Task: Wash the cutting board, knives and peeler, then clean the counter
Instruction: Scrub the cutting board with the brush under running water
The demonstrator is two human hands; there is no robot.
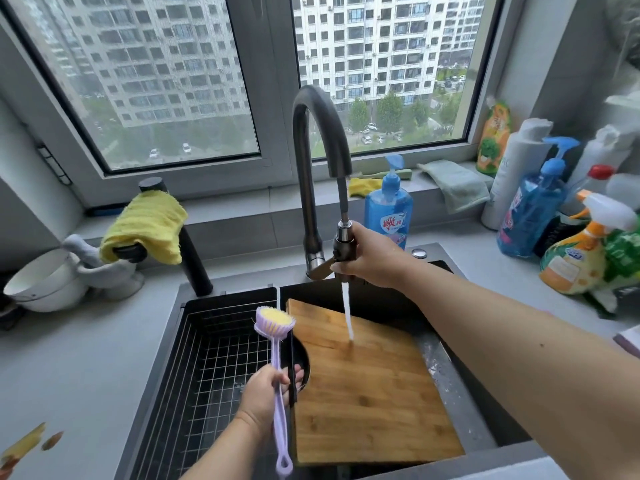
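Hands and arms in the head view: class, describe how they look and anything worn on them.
Both arms are bare as far as the picture shows: no sleeves, gloves, watch or bracelets. The left hand and right hand show no rings. The right forearm fills much of the lower right.

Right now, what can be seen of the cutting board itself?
The cutting board is a rectangular slab of light brown wood, bamboo by its look, with visible strips and grain. It lies tilted in the dark sink, its near edge up on the sink's front rim. A stream of water from the pull-out spray head, gripped by the right hand, strikes its upper part. The left hand holds its left edge along with a purple brush.
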